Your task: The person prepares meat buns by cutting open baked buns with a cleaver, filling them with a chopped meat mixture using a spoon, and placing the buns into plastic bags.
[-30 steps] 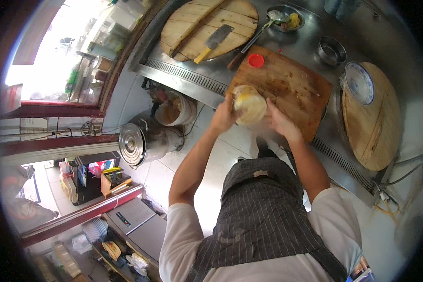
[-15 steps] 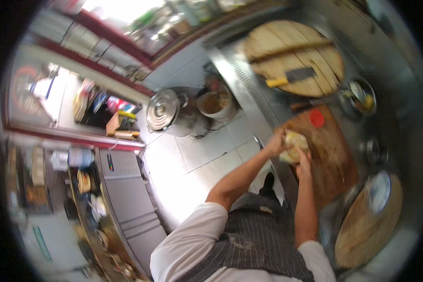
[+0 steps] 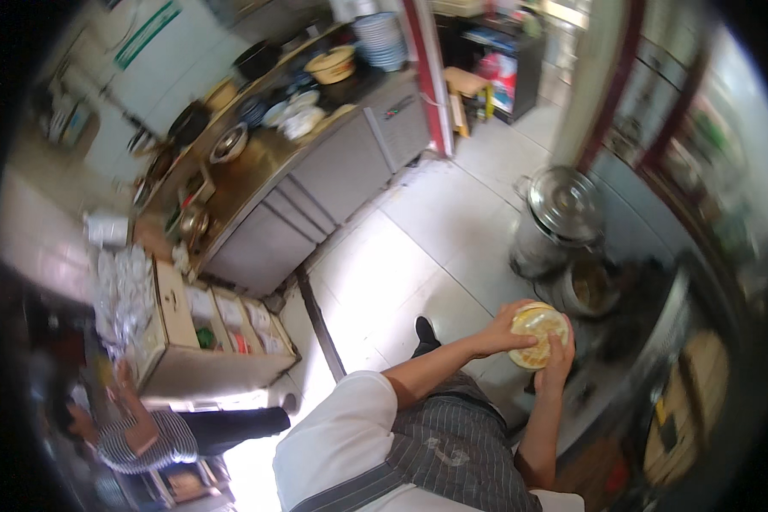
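Observation:
Between my two hands is a round tub with a see-through top [image 3: 538, 322], its rim yellowish and pale yellow pieces showing inside. My left hand [image 3: 503, 331] grips its left side, thumb lying across the top. On the right and near side my right hand [image 3: 556, 367] wraps round it, the thumb also on top. The tub is held up in the air over the floor, away from the worktop. What the pieces are cannot be made out.
A lidded steel pot [image 3: 563, 205] and a bucket [image 3: 592, 286] stand beyond my hands. At right, a round wooden board [image 3: 689, 405] carries a yellow-handled blade. A long counter [image 3: 269, 175] holds pans and stacked bowls. Another person [image 3: 158, 435] is at far left.
My view and body have swung left, away from the worktop with the boards. The tub has gone with my hands from above the rectangular board to over the floor. Both hands still hold it.

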A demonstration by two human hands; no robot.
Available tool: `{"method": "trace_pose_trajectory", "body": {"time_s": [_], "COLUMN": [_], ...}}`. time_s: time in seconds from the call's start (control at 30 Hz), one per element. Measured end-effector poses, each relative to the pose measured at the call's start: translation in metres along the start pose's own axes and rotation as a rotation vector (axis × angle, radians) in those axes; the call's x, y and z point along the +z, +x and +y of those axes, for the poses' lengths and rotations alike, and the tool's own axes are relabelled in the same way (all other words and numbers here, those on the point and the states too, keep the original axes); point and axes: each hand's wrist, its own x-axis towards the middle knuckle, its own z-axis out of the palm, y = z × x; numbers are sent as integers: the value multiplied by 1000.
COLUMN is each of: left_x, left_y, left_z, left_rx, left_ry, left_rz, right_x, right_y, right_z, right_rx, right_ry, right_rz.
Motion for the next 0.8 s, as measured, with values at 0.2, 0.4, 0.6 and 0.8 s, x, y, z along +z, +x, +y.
{"method": "trace_pose_trajectory", "body": {"time_s": [0.2, 0.4, 0.6, 0.8], "left_x": [-234, -427, -579, -719], "left_y": [-34, -81, -99, -85], "left_z": [-18, -11, -37, -70], "left_rx": [82, 165, 280, 269], "left_ry": [-560, -837, -954, -985], "left_rz": [442, 907, 1188, 1330], "right_x": [231, 442, 628, 834], "right_y": [93, 182, 311, 440], "right_z": [100, 171, 249, 353], "right_rx": [169, 257, 214, 12], "right_ry": [-239, -551, -589, -627], "right_rz": [-410, -729, -1018, -1120]}}
